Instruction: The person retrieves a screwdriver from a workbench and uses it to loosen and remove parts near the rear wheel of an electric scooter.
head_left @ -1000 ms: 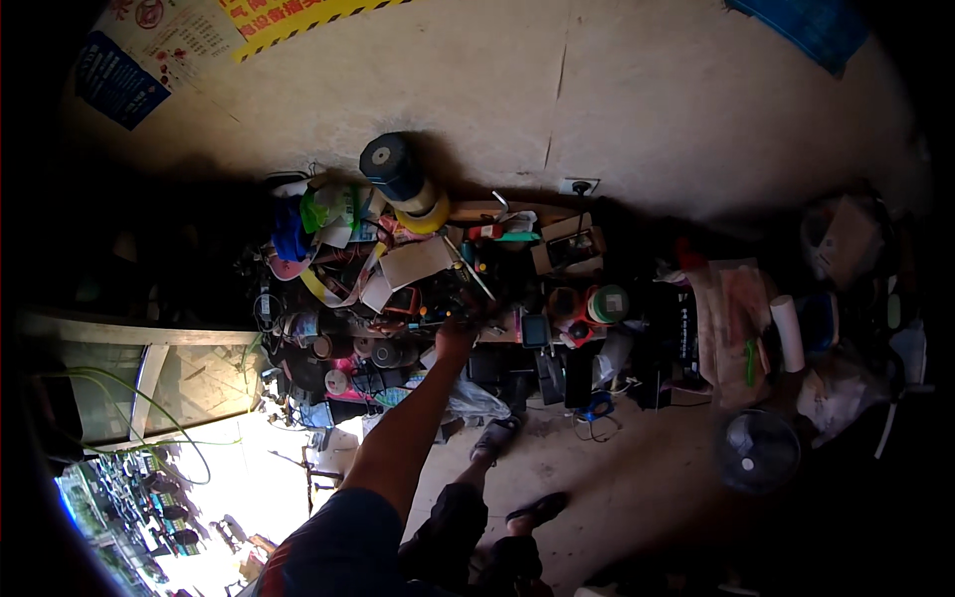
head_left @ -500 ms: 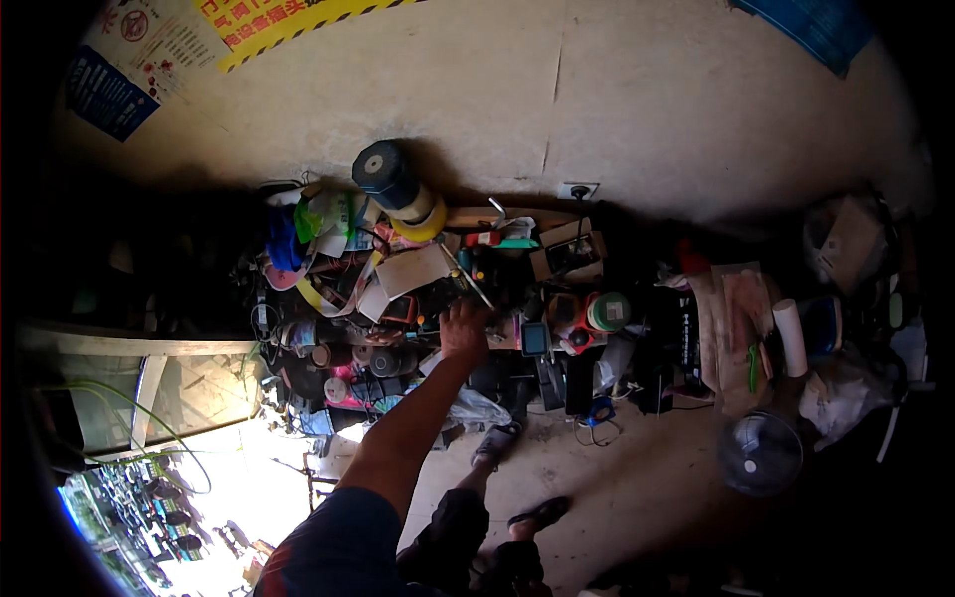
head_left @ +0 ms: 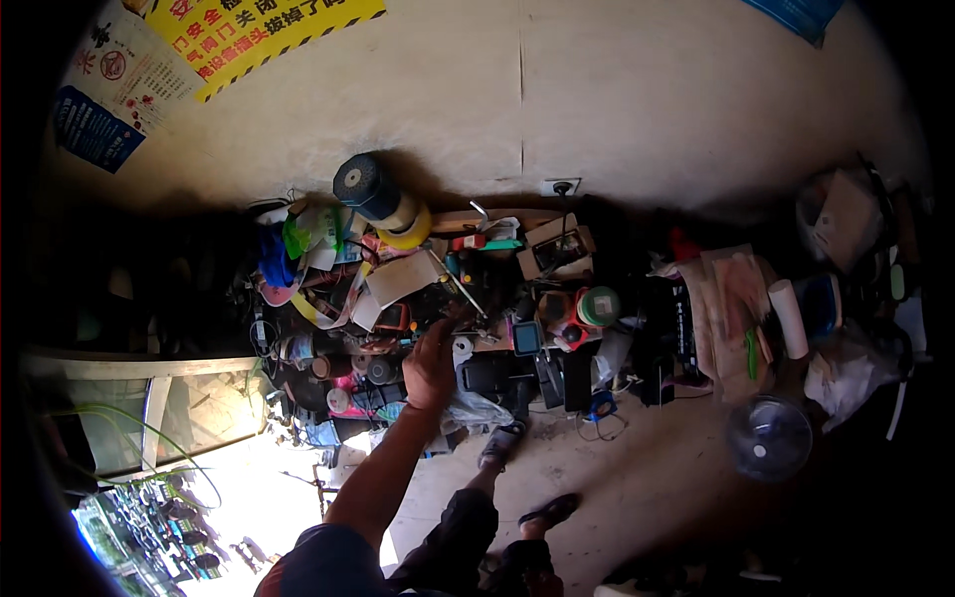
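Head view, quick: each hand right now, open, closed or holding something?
Left hand: cannot be told whether open, closed or holding anything; too small and dark.
Right hand: not in view.

I list, at the back edge of the bench (head_left: 453, 221): one dark-topped cylinder (head_left: 364, 185), yellow at its base; one open cardboard box (head_left: 537, 261). Toward its left end: one blue bag (head_left: 276, 257), one green bag (head_left: 295, 237) just beside it. Toward its right end: one green-lidded jar (head_left: 600, 305); farther right, one beige sheet (head_left: 714, 308) and one white roll (head_left: 788, 320). On the wall above I note one socket (head_left: 570, 186), plugged, and one yellow poster (head_left: 288, 40). On the floor: one clear round item (head_left: 771, 433).
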A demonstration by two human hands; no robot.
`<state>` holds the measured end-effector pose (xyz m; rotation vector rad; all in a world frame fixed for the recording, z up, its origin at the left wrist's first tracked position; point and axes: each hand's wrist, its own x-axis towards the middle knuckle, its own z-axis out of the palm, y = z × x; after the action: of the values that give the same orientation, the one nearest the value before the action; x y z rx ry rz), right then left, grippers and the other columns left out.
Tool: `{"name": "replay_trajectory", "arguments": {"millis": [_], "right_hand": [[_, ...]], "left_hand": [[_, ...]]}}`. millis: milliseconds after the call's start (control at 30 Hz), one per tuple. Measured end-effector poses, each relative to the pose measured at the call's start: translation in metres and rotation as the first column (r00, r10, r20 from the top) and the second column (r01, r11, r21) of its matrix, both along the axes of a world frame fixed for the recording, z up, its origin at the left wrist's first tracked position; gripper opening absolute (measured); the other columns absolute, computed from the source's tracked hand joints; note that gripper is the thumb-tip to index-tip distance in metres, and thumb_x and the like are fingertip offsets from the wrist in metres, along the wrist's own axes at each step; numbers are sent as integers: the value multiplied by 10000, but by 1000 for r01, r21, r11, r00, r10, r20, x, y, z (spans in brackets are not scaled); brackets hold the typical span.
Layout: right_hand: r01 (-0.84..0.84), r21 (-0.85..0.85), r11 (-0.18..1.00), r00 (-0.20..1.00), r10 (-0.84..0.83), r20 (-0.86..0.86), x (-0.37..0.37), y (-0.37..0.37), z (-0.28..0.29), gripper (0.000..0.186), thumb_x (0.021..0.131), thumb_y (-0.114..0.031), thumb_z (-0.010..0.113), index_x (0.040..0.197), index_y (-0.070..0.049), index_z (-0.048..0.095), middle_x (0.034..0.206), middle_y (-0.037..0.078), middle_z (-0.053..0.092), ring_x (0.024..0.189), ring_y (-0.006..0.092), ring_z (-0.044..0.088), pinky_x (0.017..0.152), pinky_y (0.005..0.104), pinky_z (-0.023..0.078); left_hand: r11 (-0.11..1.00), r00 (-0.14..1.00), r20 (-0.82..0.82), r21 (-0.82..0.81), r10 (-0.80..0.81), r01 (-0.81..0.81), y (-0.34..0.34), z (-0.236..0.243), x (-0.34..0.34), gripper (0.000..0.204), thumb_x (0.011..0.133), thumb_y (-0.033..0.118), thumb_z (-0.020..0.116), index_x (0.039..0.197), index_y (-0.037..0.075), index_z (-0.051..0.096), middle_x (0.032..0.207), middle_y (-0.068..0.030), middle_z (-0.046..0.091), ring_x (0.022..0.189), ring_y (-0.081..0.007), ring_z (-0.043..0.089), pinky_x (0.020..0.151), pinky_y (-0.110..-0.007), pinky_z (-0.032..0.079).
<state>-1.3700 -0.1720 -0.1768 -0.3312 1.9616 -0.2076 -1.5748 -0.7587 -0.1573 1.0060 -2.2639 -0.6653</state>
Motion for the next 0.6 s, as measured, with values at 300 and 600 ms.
{"name": "replay_trajectory", "arguments": {"millis": [300, 600], "right_hand": [[602, -317, 733, 798, -555, 233, -55, -99, 22, 486, 1103, -411, 449, 1269, 8, 632, 1101, 196, 716, 958, 327, 696, 819, 442, 575], [673, -243, 699, 737, -602, 307, -86, -92, 96, 472, 1112, -321, 368, 1352, -8, 628, 1202, 167, 713, 1114, 260, 666, 992, 382, 526]], "left_hand": [[606, 641, 327, 747, -694, 275, 161, 82, 84, 582, 946, 145, 678, 1505, 229, 539, 1112, -155, 734, 984, -321, 730, 726, -437, 585], [-484, 814, 49, 782, -579, -391, 298, 91, 164, 437, 1082, 378, 579, 1348, 39, 651, 1115, -62, 725, 979, -148, 662, 851, -309, 512]]}}
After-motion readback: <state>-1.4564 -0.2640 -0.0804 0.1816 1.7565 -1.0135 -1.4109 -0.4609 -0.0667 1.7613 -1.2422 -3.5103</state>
